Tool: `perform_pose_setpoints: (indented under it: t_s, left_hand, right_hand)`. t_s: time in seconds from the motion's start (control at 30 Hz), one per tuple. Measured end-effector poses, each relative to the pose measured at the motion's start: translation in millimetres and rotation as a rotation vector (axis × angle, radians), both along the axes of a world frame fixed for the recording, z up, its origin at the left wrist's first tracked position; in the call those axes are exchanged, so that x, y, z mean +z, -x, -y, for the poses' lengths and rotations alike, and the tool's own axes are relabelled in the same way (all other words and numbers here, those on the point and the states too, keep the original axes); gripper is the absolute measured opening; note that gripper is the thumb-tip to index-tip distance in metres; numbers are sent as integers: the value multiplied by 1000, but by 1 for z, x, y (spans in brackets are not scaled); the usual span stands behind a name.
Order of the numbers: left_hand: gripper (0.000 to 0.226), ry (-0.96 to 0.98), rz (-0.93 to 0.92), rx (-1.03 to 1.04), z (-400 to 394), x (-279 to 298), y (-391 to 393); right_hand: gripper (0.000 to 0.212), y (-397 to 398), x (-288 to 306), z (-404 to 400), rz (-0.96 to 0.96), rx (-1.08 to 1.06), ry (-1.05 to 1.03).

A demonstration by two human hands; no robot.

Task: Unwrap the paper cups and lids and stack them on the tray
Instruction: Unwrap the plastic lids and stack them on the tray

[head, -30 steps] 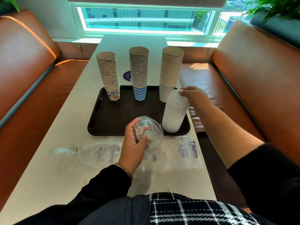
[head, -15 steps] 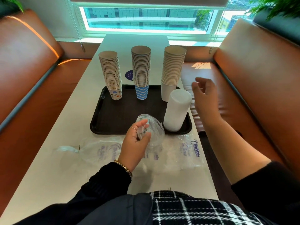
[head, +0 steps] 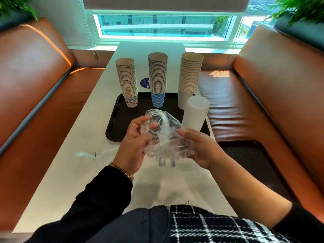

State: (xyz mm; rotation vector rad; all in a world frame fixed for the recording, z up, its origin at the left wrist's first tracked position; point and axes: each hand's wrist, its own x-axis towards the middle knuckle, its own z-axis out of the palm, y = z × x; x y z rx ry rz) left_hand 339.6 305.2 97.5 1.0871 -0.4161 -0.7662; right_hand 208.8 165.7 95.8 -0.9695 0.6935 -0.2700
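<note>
Three upside-down stacks of paper cups stand along the far side of a black tray: a patterned stack, a blue-striped stack and a plain white stack. A white stack of lids stands at the tray's near right corner. Above the tray's near edge, my left hand and my right hand both grip a crumpled clear plastic wrapper between them.
More clear wrapper plastic lies flat on the white table near the tray. Brown leather benches flank the table on both sides. A round blue sticker sits on the table behind the cups.
My right hand left the lid stack, swung back toward me and took hold of the wrapper. My left hand lifted the wrapper slightly.
</note>
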Motion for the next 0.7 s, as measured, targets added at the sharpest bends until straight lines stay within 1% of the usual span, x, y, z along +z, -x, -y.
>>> perform_pose_setpoints:
  t_s: [0.03, 0.1, 0.17, 0.23, 0.3, 0.37, 0.4, 0.43, 0.47, 0.5, 0.57, 0.63, 0.67, 0.7]
  left_hand:
    - [50, -52, 100, 28, -5, -2, -1]
    - [44, -171, 302, 115, -15, -4, -6]
    - [38, -291, 474, 256, -25, -5, -16]
    - [36, -415, 601, 360, -37, -5, -25]
    - [36, -527, 665, 431, -47, -6, -28]
    - [29, -543, 763, 512, -55, -9, -24]
    - [22, -521, 827, 508, -59, -9, -19]
    - [21, -498, 856, 447, -61, -9, -12]
    - [30, -487, 834, 345, -63, -8, -3]
    - [41, -495, 743, 225, -63, -6, 6]
    - [51, -510, 456, 40, -64, -2, 16]
    - [54, -494, 158, -49, -64, -2, 17]
    - [50, -457, 29, -53, -65, -5, 14]
    - [40, -398, -63, -31, -67, -8, 11]
  right_hand:
    - [9, 0, 1, -3, 9, -20, 82]
    - [13, 4, -1, -4, -14, -109, 269]
    - [16, 11, -2, -3, -6, -160, 399]
    - [18, 18, -2, -8, -26, -215, 499]
    - [21, 20, -4, -18, -21, -293, 585]
    - [19, 21, -5, -30, -10, -340, 676]
    - [17, 21, -6, -37, -6, -333, 726]
    - [20, 23, -10, -44, 9, -314, 770]
    - [25, 24, -12, -51, 35, -293, 804]
    - [31, 25, -16, -58, 63, -275, 845]
    - [39, 26, -22, -73, 95, -226, 981]
    - [44, 28, -30, -84, 96, -172, 1119]
    - [44, 31, -35, -86, 80, -148, 1163]
    - [44, 33, -37, -88, 44, -123, 1180]
